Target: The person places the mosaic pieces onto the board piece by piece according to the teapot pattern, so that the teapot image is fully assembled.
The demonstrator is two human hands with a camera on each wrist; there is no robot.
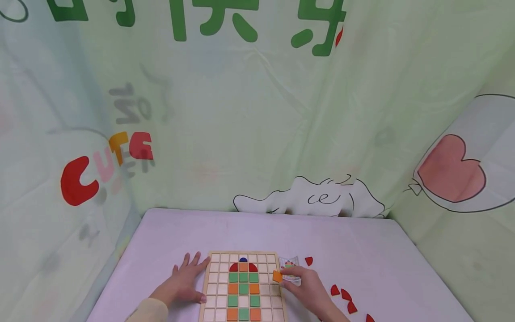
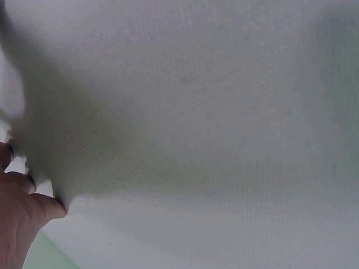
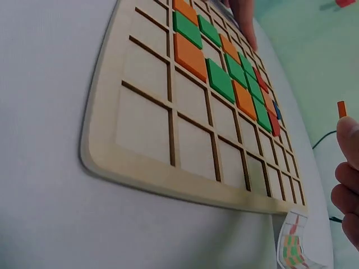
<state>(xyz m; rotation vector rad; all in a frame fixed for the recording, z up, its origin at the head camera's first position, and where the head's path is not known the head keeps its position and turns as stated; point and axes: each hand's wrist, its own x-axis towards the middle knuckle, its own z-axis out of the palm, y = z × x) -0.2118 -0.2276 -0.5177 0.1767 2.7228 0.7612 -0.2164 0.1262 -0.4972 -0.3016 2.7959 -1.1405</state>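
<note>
A wooden grid board point(image 1: 213, 290) bears a figure of green and orange square tiles, with dark red curved pieces and a blue piece point(image 1: 243, 259) near its far end. My left hand point(image 1: 181, 282) lies with fingers spread at the board's left edge, its thumb touching the rim. Over the right side of the board, my right hand point(image 1: 307, 288) pinches an orange square tile point(image 1: 277, 276) between thumb and fingers. The tile is seen edge-on in the right wrist view, held off the board. Only part of my left hand point(image 2: 25, 224) appears in the left wrist view, against pale cloth.
A printed pattern card point(image 1: 289, 263) with a curled end lies by the board's right edge, partly behind my right hand. Several red pieces point(image 1: 345, 294) are scattered on the pale table point(image 1: 177, 232) to the right. A printed curtain point(image 1: 209, 134) hangs behind and at the sides.
</note>
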